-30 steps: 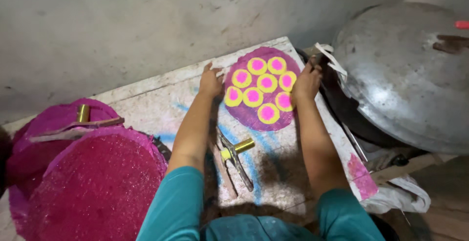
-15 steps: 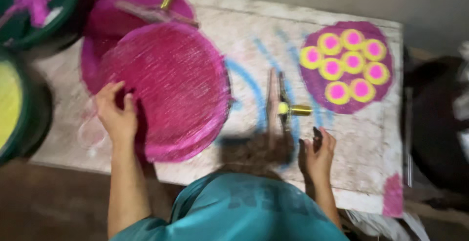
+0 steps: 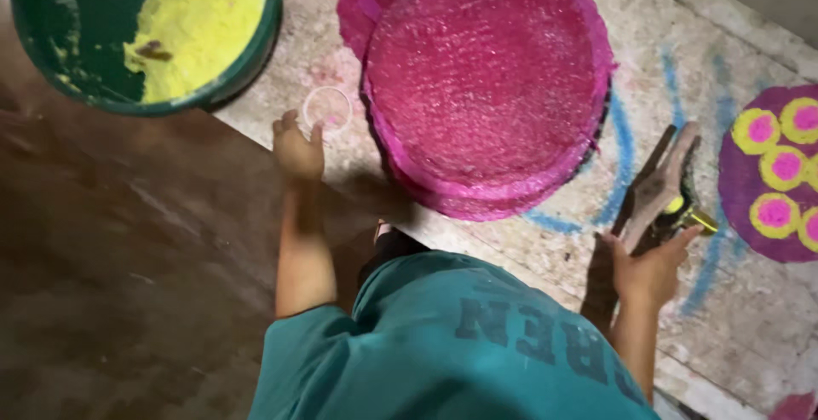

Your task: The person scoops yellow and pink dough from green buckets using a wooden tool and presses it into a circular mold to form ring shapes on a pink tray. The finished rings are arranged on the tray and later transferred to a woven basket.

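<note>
The left hand (image 3: 297,149), left of centre in the frame, has its grip closed on a small clear ring (image 3: 328,106), pinching the ring's lower edge between thumb and fingertips; the ring lies flat on the pale stone surface (image 3: 520,241), just left of a stack of round pink discs (image 3: 486,79) that fills the upper middle. The right hand (image 3: 649,268), at the lower right, has a loose, open grip and holds nothing; its fingertips come close to the handles of a worn pair of pliers-like tools (image 3: 663,183) with a small yellow piece beside them, though contact cannot be told.

Judging from how things lie, one patterned piece looks well advanced: at the right edge of the frame sits a purple disc (image 3: 750,215) already carrying yellow rounds with pink centres. The pink stack appears plain and unworked. A green bucket (image 3: 51,62) with yellow powder stands at the upper left, beyond the ring and apart from it. Blue chalk-like arcs mark the surface between the stack and the purple disc.
</note>
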